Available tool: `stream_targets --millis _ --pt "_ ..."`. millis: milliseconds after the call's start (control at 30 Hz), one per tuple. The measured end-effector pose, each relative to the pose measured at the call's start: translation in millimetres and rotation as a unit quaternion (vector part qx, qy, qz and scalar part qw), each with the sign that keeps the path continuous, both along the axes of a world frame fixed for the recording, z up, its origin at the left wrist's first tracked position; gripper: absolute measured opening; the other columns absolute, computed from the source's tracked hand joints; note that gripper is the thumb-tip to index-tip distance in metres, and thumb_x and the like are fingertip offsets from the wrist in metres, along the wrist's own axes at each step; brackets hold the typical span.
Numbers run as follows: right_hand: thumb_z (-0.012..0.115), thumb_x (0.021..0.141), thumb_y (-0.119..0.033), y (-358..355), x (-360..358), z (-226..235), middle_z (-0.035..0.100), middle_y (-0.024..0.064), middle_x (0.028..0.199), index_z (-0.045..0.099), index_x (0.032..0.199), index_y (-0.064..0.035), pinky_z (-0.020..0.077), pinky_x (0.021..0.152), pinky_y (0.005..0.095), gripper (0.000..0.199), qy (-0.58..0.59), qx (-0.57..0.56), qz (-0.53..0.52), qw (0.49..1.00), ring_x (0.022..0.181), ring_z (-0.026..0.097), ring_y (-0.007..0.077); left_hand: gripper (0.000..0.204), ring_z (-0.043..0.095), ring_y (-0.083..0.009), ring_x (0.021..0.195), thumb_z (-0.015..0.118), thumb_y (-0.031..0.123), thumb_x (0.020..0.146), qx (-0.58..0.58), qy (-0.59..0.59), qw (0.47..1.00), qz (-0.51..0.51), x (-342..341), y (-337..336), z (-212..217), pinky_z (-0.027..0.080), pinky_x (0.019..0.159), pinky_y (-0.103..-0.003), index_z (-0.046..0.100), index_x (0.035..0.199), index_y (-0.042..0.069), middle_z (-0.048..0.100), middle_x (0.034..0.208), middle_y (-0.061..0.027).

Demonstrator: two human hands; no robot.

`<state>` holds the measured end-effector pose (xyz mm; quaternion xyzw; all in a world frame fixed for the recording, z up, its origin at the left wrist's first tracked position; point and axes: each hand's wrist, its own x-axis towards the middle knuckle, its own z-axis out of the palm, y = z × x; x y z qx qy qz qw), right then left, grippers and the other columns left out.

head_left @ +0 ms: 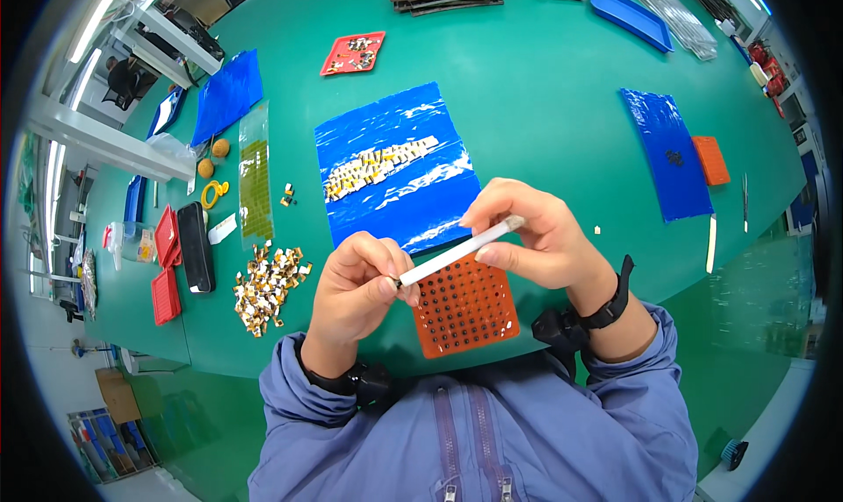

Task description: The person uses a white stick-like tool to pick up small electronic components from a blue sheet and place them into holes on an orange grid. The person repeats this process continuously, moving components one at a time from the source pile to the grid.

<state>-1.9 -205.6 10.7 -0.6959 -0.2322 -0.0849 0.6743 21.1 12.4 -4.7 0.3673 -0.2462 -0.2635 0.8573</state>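
Observation:
In front of my chest, a slim white stick [450,261] slants between my hands, its right end higher. My right hand [544,238] pinches it near that upper end, which looks brownish. At the lower end, the thumb and fingers of my left hand [356,278] are closed around a tiny dark piece touching the stick; its kind is too small to make out. Just below lies an orange tray [512,331] with rows of small black dots or pieces. Beyond my hands is a blue sheet [395,216] bearing rows of small white-and-yellow parts [378,168].
A loose pile of similar parts [268,291] lies left, near a black case [196,247], red trays [165,296] and yellow scissors [211,195]. Farther back sit a red tray [373,41] and blue tray [630,17]. Rightward are another blue sheet [663,151], an orange block [711,161] and tweezers [745,202].

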Motion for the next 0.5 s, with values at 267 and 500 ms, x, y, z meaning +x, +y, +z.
stream_targets --millis 267,500 --pt "0.061 0.076 -0.004 -5.0 2.1 2.3 0.059 0.0068 0.081 0.060 0.084 -0.0005 0.0440 0.065 0.0262 0.009 -0.025 -0.062 0.031 0.997 0.073 0.056 0.0165 0.007 0.053 -0.0174 0.068 0.052 0.004 0.084 -0.006 0.002 1.000 -0.001 0.8 0.4 0.2 0.046 0.063 -0.029 0.046 0.083 0.003 0.050 0.073 -0.0081" --pt "0.061 0.076 -0.002 -5.4 4.0 1.1 0.059 0.0074 0.080 0.059 0.083 0.0000 0.0442 0.065 0.0268 0.008 -0.029 -0.047 0.052 0.997 0.074 0.057 0.0173 0.007 0.053 -0.0172 0.068 0.053 0.005 0.084 -0.005 0.006 1.000 -0.009 0.9 1.1 1.4 0.046 0.063 -0.028 0.046 0.083 0.003 0.050 0.073 -0.0084"
